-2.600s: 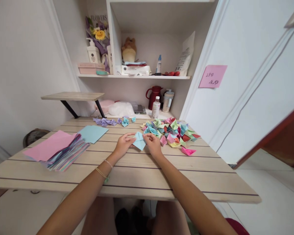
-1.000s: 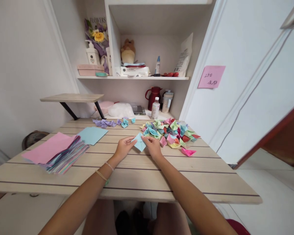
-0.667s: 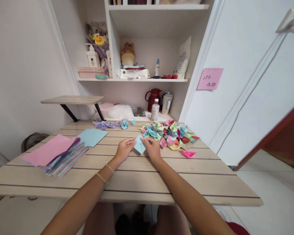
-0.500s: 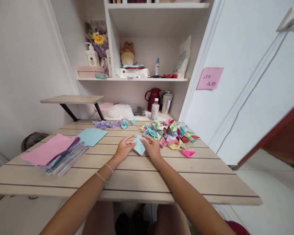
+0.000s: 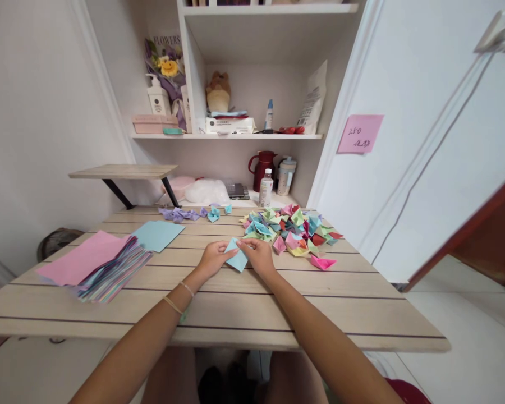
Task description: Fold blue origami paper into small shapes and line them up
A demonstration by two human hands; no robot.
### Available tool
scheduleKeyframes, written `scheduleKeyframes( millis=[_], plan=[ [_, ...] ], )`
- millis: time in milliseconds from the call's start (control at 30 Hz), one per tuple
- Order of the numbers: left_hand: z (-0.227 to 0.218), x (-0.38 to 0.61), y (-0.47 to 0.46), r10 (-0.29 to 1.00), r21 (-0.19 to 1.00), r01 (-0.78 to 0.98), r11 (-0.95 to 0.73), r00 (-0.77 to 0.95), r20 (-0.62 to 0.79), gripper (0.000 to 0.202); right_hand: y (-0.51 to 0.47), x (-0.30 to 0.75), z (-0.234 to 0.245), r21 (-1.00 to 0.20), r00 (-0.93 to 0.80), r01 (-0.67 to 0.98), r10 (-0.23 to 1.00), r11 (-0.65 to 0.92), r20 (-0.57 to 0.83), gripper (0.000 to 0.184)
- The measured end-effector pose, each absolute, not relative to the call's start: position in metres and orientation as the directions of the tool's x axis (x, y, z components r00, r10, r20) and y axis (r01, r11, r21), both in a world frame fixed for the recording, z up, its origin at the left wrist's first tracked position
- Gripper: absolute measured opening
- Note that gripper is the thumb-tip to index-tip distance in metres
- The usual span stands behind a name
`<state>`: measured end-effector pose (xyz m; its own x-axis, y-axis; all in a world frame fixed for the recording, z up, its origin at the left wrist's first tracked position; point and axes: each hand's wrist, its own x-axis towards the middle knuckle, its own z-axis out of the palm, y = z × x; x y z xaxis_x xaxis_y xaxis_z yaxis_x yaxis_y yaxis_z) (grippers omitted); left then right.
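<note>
A light blue folded sheet of paper [image 5: 238,260], diamond-shaped, is between my hands above the middle of the desk. My left hand [image 5: 214,258] pinches its left corner, thumb on top. On the other side, my right hand [image 5: 258,253] grips the upper right edge with thumb and fingers. Just beyond the right hand lies a heap of folded paper boats [image 5: 294,230] in many colours. One bright pink paper boat [image 5: 322,262] rests a little apart from it.
At the left lie a fanned stack of coloured paper [image 5: 109,269] and some light blue sheets [image 5: 157,235]. Small purple and blue folded pieces [image 5: 179,215] line the back. A plastic bottle [image 5: 266,189] and a dark red jug [image 5: 261,168] stand behind the desk [image 5: 244,314].
The blue paper has come slightly toward me and turned a little. My right fingers have shifted inward along its top edge, and my left hand has lowered slightly.
</note>
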<state>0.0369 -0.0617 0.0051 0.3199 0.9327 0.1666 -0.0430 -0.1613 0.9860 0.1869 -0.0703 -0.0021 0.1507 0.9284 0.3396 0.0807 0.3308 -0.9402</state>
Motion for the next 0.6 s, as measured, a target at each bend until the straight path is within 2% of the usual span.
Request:
scheduleKeyframes(
  millis=[133,233,333,500,600],
  plan=[
    [0.004,0.035,-0.059,0.939,0.980,-0.015,-0.200,0.282,0.196,0.031,-0.071,0.187,-0.002,-0.945,0.046,0.010,0.944,0.326,0.326,0.032],
    [0.003,0.033,-0.057,0.941,0.969,-0.006,-0.248,0.238,0.242,0.031,-0.072,0.186,-0.002,-0.950,-0.067,-0.106,0.951,0.295,0.303,0.042],
    [0.004,0.033,-0.055,0.936,0.965,-0.041,-0.258,0.239,0.260,0.034,-0.071,0.186,-0.003,-0.959,-0.066,-0.180,0.970,0.220,0.235,0.046],
    [0.009,0.033,-0.055,0.954,0.988,-0.096,-0.123,0.263,0.144,0.046,-0.067,0.192,0.000,-0.961,-0.014,-0.232,0.987,0.154,0.161,0.044],
    [0.012,0.031,-0.056,0.953,0.994,-0.100,-0.037,0.295,0.065,0.053,-0.065,0.196,0.002,-0.967,-0.003,-0.209,0.988,0.148,0.152,0.035]
  ],
)
